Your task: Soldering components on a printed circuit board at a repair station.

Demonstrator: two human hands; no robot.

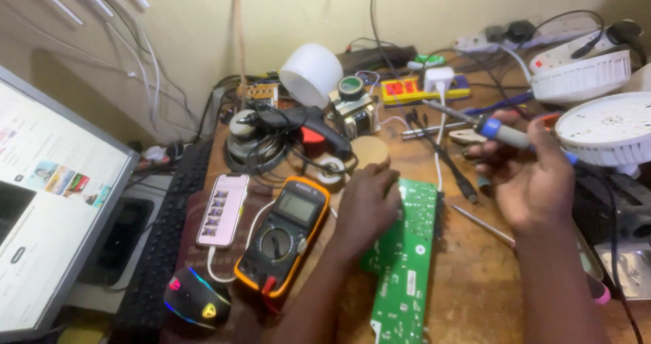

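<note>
Pinning the green circuit board (pixel 405 249) flat on the wooden bench (pixel 475 283) with a curled left hand (pixel 366 205) so it can't slide, right hand (pixel 529 174) gripping the soldering iron (pixel 498 130) pen-style, tip lifted clear.

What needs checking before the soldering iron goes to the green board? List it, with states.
1. Left hand steadies the green board: ok.
2. Right hand has a firm grip on the soldering iron: ok.
3. Iron tip clear of the left hand: ok.
4. Tip hot: cannot tell.
5. Black cable off the board: ok, it lies beside it.
6. Meter clear of the board: ok.
</note>
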